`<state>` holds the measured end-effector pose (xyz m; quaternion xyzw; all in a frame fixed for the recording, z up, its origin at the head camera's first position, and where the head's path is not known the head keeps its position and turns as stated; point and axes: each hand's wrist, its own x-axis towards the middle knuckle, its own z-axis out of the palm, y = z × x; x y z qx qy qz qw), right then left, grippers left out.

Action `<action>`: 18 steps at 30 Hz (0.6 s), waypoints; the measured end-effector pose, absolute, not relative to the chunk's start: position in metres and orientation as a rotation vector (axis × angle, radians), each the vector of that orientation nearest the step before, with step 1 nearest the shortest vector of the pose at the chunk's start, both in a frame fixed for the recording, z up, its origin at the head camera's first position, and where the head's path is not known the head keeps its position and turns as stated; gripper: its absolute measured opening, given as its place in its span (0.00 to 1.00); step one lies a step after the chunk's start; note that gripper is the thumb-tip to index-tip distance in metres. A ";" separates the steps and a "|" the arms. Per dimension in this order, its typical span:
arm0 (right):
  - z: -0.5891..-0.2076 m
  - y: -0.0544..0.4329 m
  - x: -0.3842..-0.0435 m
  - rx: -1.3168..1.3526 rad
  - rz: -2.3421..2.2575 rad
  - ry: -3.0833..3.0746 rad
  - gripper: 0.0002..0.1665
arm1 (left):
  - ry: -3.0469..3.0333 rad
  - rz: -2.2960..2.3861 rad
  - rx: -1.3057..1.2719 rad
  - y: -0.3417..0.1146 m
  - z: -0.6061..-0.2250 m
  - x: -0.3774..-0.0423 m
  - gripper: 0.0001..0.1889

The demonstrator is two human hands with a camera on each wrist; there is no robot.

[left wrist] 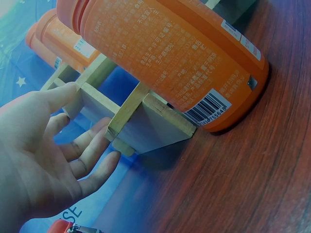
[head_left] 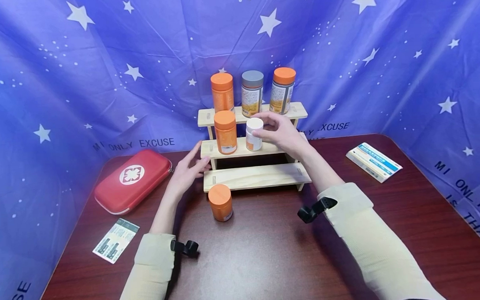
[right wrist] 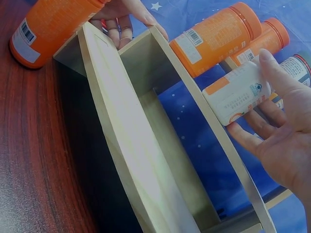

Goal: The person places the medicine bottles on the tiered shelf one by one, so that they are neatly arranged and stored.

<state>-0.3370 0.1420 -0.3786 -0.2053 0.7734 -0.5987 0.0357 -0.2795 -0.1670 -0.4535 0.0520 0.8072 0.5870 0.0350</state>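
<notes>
A small white pill bottle (head_left: 254, 138) stands on the middle step of a wooden three-step rack (head_left: 257, 178). My right hand (head_left: 281, 133) holds it between thumb and fingers, as the right wrist view also shows around the white bottle (right wrist: 238, 92). To its left on that step is an orange bottle (head_left: 226, 135). My left hand (head_left: 185, 171) is at the rack's left side, its fingers loosely bent and touching the end of the wood (left wrist: 116, 121). In front of the rack's bottom step, another orange bottle (head_left: 220, 203) stands on the table.
On the top step stand an orange bottle (head_left: 222, 93), a grey-lidded bottle (head_left: 252, 94) and an orange-lidded bottle (head_left: 282, 91). A red first-aid case (head_left: 126, 182) and a blister pack (head_left: 116, 240) lie left; a medicine box (head_left: 373, 161) lies right. A starry curtain (head_left: 173, 51) hangs behind.
</notes>
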 end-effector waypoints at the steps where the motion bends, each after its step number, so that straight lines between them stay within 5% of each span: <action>1: -0.379 0.142 -0.337 -0.631 -1.833 2.382 0.27 | 2.482 1.802 0.160 -0.167 -0.453 -0.279 0.35; 18: -0.382 0.147 -0.329 -0.574 -1.847 2.357 0.33 | 2.490 1.797 0.173 -0.167 -0.453 -0.279 0.35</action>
